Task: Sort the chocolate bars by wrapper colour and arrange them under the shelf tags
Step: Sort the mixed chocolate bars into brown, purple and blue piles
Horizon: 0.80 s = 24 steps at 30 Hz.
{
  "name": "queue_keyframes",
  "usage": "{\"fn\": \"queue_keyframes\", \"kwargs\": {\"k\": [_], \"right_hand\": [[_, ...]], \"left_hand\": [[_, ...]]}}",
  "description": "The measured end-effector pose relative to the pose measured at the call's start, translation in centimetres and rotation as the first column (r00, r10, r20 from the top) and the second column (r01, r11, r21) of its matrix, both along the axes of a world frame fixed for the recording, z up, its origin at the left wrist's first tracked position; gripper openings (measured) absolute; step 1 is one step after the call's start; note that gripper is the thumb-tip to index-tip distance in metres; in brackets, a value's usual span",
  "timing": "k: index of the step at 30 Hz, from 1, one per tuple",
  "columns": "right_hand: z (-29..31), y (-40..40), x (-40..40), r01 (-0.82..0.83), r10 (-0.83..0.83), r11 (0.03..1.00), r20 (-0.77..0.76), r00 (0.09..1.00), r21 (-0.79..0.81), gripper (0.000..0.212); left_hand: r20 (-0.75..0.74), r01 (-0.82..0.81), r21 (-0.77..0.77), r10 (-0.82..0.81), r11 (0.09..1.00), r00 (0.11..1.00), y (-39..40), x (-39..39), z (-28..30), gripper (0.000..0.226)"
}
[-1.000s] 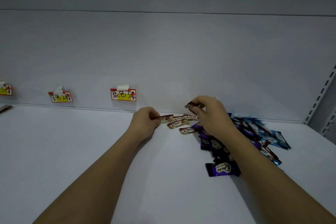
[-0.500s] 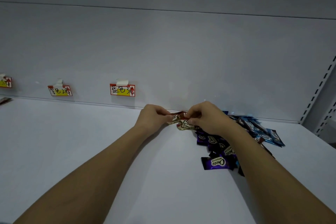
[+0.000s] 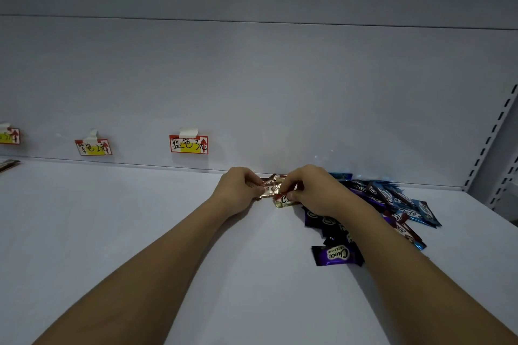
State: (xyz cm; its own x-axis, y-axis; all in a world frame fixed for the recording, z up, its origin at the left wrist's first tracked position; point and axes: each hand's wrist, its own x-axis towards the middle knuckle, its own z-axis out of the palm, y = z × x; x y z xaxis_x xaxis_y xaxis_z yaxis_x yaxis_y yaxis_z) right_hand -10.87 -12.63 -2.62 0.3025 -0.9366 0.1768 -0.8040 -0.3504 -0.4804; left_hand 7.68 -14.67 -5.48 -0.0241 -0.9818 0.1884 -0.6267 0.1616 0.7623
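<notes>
From your head camera, both your forearms reach forward over the white shelf (image 3: 140, 232) toward its back panel. Your left hand (image 3: 238, 190) has its fingers curled in, pinching the left end of a small bunch of gold-and-red chocolate bars (image 3: 270, 189) that lie close to the back edge of the shelf. Your right hand (image 3: 314, 190) is also curled, its fingertips pinching the right side of the same bunch, with one gold-and-red bar (image 3: 284, 201) showing white lettering just under your fingers. How many bars are in the bunch you cannot tell, since your fingers cover part of them.

Beneath and to the right of your right wrist lies the mixed pile: purple bars (image 3: 316, 218) partly hidden under your forearm, one purple bar (image 3: 335, 255) lying apart nearest you, and blue bars (image 3: 420, 211) spread toward the right side of the shelf.

On the back panel, three red-and-yellow shelf tags are taped in a row: one (image 3: 188, 144) to the left of your hands, another (image 3: 94, 146) further left, and a third (image 3: 9, 136) cut off at the frame's left edge. A dark bar (image 3: 8, 165) lies at the far left under that last tag.
</notes>
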Motion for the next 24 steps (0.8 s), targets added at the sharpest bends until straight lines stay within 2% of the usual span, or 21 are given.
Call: {"fn": "queue_keyframes", "kwargs": {"k": [4,8,14,19,22,24], "right_hand": [[-0.1,-0.1,0.2,-0.004,0.005,1.0,-0.07,0.998,0.006,0.023],[-0.1,-0.1,0.3,-0.012,0.012,1.0,-0.172,0.985,-0.001,0.028],[-0.6,-0.4,0.9,-0.006,-0.002,0.999,-0.228,0.974,-0.034,0.032],[-0.8,-0.3,2.2,-0.059,0.034,0.992,-0.211,0.977,-0.114,0.019],[-0.7,-0.2,2.9,-0.118,0.075,0.977,-0.227,0.971,-0.18,0.019],[-0.6,-0.1,3.2,-0.146,0.111,0.963,-0.157,0.981,-0.227,0.017]], "left_hand": [[-0.254,-0.084,-0.012,0.078,0.996,0.964,0.1,1.3,0.8,0.006],[-0.376,-0.117,-0.041,0.094,0.992,0.922,0.2,1.8,1.5,0.011],[-0.32,-0.092,-0.073,0.064,0.993,0.945,0.3,1.7,1.4,0.019],[-0.293,-0.095,-0.062,0.072,0.994,0.953,0.1,1.7,1.3,0.022],[-0.32,-0.108,-0.061,0.083,0.992,0.944,0.2,1.9,1.4,0.022],[-0.352,-0.113,-0.055,0.086,0.992,0.932,0.3,2.0,1.5,0.02]]}}
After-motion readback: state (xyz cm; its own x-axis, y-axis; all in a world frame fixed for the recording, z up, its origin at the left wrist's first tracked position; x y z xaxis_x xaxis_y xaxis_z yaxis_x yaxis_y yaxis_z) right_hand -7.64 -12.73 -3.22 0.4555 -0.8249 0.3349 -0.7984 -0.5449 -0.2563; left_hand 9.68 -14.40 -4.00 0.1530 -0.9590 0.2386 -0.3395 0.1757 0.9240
